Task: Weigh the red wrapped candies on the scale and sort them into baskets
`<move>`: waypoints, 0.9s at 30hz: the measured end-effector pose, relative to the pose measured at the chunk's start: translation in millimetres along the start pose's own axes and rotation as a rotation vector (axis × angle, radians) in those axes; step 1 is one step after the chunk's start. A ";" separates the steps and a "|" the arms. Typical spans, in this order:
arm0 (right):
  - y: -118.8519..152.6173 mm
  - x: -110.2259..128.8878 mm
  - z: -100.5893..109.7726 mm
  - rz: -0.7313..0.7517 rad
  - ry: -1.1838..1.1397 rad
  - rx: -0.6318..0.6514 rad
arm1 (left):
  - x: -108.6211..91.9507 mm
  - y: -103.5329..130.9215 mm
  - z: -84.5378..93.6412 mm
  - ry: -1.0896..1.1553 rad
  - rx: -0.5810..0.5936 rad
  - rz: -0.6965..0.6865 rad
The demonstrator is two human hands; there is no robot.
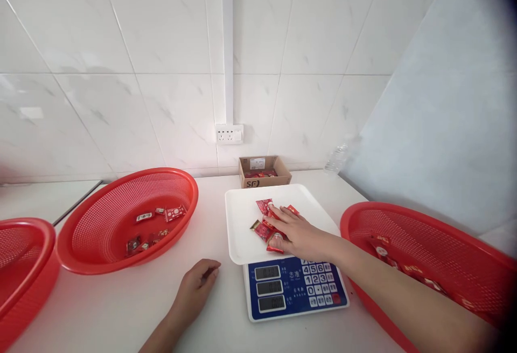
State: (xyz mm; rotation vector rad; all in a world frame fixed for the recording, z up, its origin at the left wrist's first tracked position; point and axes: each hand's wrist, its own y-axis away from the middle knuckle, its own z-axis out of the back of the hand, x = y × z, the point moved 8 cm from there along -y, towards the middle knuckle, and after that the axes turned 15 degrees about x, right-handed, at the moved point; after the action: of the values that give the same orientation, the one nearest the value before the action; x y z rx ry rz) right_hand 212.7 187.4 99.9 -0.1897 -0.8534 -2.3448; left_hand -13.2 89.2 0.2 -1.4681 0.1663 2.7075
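3 red baskets (95, 224) flank the scale (293, 286).

The cardboard box (274, 181) reads "SF", the scale's blue panel (294, 291) "志准" — with keys (317, 279) numbered 0 to 6.

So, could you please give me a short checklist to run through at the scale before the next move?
1. Packets lying within the tray: ok, those in view sit inside its rim.
2. Right hand off the packets: not ok, it is spread over them and hides some.
3. Left hand clear of the scale: ok, it is beside it, loosely curled and apart.
4. Displays readable: cannot tell, the digits are too faint here.
5. Basket on the right clear of the scale: cannot tell, the right forearm hides part of the gap.
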 end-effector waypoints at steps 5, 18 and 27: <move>5.8 -0.4 -3.9 -0.059 -0.009 0.009 | 1.0 1.0 0.1 -0.002 -0.005 0.011; 7.5 -27.6 7.7 -0.188 -0.144 -0.088 | -1.1 1.8 -2.0 -0.003 -0.012 -0.011; 50.3 -11.0 13.4 -0.110 -0.336 -0.465 | -3.9 2.4 -5.1 0.010 0.036 -0.052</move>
State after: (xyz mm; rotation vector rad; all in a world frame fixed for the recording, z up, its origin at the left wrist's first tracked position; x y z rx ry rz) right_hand 250.9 171.5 133.4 -0.7644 -0.4570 -2.6276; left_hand -7.0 86.2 0.8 -1.4560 0.1739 2.6430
